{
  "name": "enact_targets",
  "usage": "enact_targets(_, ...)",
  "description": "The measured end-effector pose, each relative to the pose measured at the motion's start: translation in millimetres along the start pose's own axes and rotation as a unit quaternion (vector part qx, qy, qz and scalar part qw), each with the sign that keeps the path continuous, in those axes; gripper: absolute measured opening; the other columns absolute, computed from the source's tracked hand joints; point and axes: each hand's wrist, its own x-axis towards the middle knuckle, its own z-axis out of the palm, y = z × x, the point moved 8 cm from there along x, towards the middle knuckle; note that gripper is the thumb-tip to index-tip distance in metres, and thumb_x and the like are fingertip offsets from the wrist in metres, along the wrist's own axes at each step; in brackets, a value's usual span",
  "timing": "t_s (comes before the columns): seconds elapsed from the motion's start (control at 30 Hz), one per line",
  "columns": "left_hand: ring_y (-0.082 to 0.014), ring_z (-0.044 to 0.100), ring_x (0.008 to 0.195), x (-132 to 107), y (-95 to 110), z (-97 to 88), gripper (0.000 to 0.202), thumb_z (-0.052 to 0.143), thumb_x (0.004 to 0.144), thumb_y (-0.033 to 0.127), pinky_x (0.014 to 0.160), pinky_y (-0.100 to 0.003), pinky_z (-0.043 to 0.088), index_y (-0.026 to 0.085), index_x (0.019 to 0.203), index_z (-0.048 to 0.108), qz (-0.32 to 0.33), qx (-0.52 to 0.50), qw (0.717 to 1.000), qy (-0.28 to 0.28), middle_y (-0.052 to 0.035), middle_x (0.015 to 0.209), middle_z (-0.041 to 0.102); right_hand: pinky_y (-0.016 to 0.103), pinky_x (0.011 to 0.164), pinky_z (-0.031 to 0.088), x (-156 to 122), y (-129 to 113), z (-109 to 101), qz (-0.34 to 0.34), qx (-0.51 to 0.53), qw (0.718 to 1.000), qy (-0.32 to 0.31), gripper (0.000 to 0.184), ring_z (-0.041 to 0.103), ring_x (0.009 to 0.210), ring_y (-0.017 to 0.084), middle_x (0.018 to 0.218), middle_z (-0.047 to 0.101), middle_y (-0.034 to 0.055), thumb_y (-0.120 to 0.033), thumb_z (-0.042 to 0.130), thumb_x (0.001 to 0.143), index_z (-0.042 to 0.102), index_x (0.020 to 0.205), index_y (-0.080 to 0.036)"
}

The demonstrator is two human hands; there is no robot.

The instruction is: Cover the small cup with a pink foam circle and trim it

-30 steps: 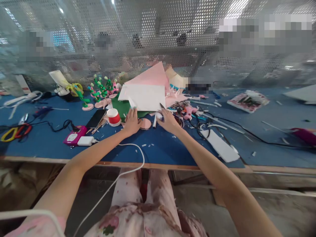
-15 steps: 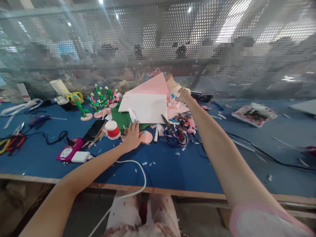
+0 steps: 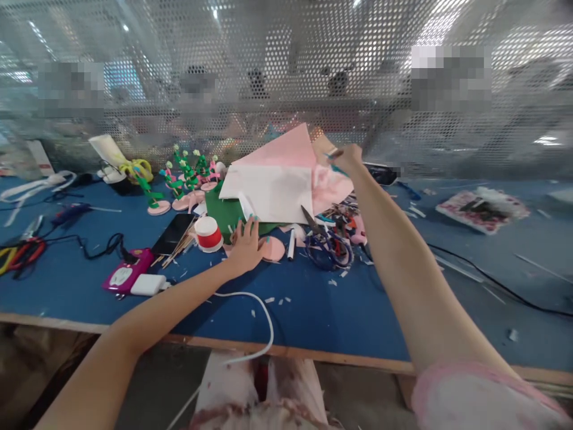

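My left hand (image 3: pixel 246 246) lies flat on the blue table (image 3: pixel 313 310) with its fingers spread, holding nothing. Its fingertips touch a green sheet (image 3: pixel 226 212), and a pink round disc (image 3: pixel 274 249) lies just to its right. My right hand (image 3: pixel 348 158) is stretched far out to the back of a pile of sheets, with a white sheet (image 3: pixel 273 191) in front and a pink sheet (image 3: pixel 286 152) behind. Its fingers are pinched together at the pile's right edge; what they hold is too blurred to name.
Scissors (image 3: pixel 323 240) and a pink glue gun (image 3: pixel 357 230) lie right of the disc. A red-and-white spool (image 3: pixel 209 234), a phone (image 3: pixel 172 234), a pink device (image 3: pixel 126 275) with a white charger (image 3: pixel 145 285) and foam flowers (image 3: pixel 179 179) stand left. A perforated screen (image 3: pixel 286 71) closes the back.
My right hand left the scissors near the disc and reached up and away to the back of the sheet pile. The left hand stayed in place. The camera shifted slightly.
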Motion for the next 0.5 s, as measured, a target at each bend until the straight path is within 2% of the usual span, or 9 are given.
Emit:
enact_targets(0.03, -0.0405, 0.016, 0.139, 0, 0, -0.5, 0.062, 0.038, 0.087, 0.042, 0.110, -0.056, 0.021, 0.006, 0.137, 0.031, 0.003, -0.002, 1.000, 0.006, -0.0195, 0.149, 0.028, 0.032, 0.083, 0.045, -1, 0, -3, 0.023, -0.003, 1.000, 0.004, 0.044, 0.061, 0.090, 0.018, 0.090, 0.065, 0.0102, -0.041, 0.042, 0.090, 0.064, 0.090, -0.002)
enact_targets(0.1, -0.0402, 0.015, 0.139, -1, 0, -2.2, 0.060, 0.040, 0.086, 0.040, 0.109, -0.058, 0.021, 0.008, 0.137, 0.032, 0.011, -0.004, 1.000, 0.025, -0.0207, 0.148, 0.029, 0.029, 0.077, 0.047, -10, -8, -5, 0.045, 0.015, 0.999, 0.017, 0.037, 0.063, 0.080, 0.015, 0.078, 0.067, 0.0080, -0.041, 0.060, 0.078, 0.065, 0.082, -0.005)
enact_targets(0.13, -0.0406, 0.016, 0.139, -1, 0, -3.0, 0.060, 0.042, 0.086, 0.039, 0.108, -0.060, 0.022, 0.008, 0.137, 0.032, 0.015, -0.005, 0.999, 0.034, -0.0216, 0.147, 0.030, 0.029, 0.073, 0.048, -19, -14, -6, 0.054, 0.078, 0.995, 0.035, 0.033, 0.063, 0.075, 0.015, 0.076, 0.067, 0.0073, -0.038, 0.068, 0.071, 0.065, 0.080, -0.007)
enact_targets(0.2, -0.0407, 0.017, 0.138, -2, 0, -7.7, 0.062, 0.045, 0.085, 0.038, 0.107, -0.060, 0.021, 0.007, 0.136, 0.031, 0.022, -0.016, 0.997, 0.068, -0.0248, 0.144, 0.031, 0.030, 0.067, 0.050, -44, -33, -2, 0.045, 0.194, 0.979, 0.042, 0.026, 0.063, 0.071, 0.016, 0.075, 0.068, 0.0061, -0.032, 0.073, 0.066, 0.064, 0.077, -0.010)
enact_targets(0.3, -0.0389, 0.020, 0.137, -1, -2, -18.9, 0.063, 0.050, 0.083, 0.039, 0.107, -0.060, 0.023, 0.008, 0.134, 0.032, 0.022, -0.070, 0.989, 0.125, -0.0253, 0.140, 0.034, 0.033, 0.070, 0.052, -95, -70, 2, -0.004, 0.225, 0.973, 0.041, 0.017, 0.064, 0.072, 0.017, 0.077, 0.069, 0.0037, -0.030, 0.069, 0.069, 0.063, 0.078, -0.016)
enact_targets(0.4, -0.0317, 0.038, 0.127, 3, -3, -28.7, 0.071, 0.057, 0.079, 0.041, 0.104, -0.050, 0.035, 0.012, 0.137, 0.030, 0.048, -0.199, 0.967, 0.149, -0.0217, 0.133, 0.040, 0.037, 0.081, 0.050, -151, -114, 8, -0.094, 0.159, 0.983, -0.006, 0.012, 0.065, 0.081, 0.019, 0.086, 0.070, 0.0037, -0.023, 0.060, 0.075, 0.066, 0.084, -0.019)
enact_targets(0.47, -0.0210, 0.055, 0.104, 7, -3, -29.8, 0.070, 0.055, 0.081, 0.035, 0.090, -0.039, 0.048, 0.021, 0.141, 0.023, 0.066, -0.317, 0.938, 0.122, -0.0148, 0.120, 0.049, 0.037, 0.085, 0.049, -185, -137, 19, -0.137, 0.136, 0.978, -0.077, 0.017, 0.065, 0.087, 0.020, 0.093, 0.070, 0.0037, -0.021, 0.055, 0.078, 0.066, 0.091, -0.021)
enact_targets(0.5, -0.0175, 0.058, 0.095, 8, -1, -30.2, 0.070, 0.056, 0.081, 0.034, 0.083, -0.034, 0.051, 0.025, 0.142, 0.023, 0.080, -0.354, 0.926, 0.107, -0.0119, 0.115, 0.050, 0.037, 0.086, 0.049, -200, -144, 26, -0.149, 0.132, 0.973, -0.115, 0.020, 0.065, 0.088, 0.020, 0.094, 0.070, 0.0035, -0.020, 0.053, 0.078, 0.066, 0.093, -0.022)
